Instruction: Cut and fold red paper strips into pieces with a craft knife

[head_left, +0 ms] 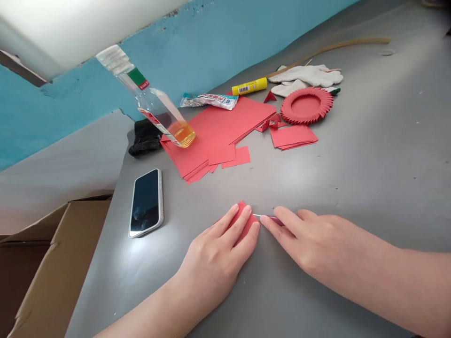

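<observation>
A small piece of folded red paper (243, 206) lies on the grey table. My left hand (220, 251) presses it down, its fingers spread over the paper. From the right, my right hand (306, 234) grips a slim tool with a thin metal tip (257, 215) and a purplish handle, which its fingers mostly cover. The tip reaches the paper's right edge, close to my left fingertips; whether it sits inside the fold is too small to tell. Beyond my hands are loose red paper rectangles (237, 157) and a neat stack of red rectangles (294, 137).
Large red sheets (225, 117) carry a bottle (158, 103) of amber liquid and a plastic packet (209, 101). Behind lie a yellow glue stick (249, 86), white gloves (306, 75) and a pleated red paper ring (284, 107). A phone (145, 202) and cardboard box (66, 253) are left.
</observation>
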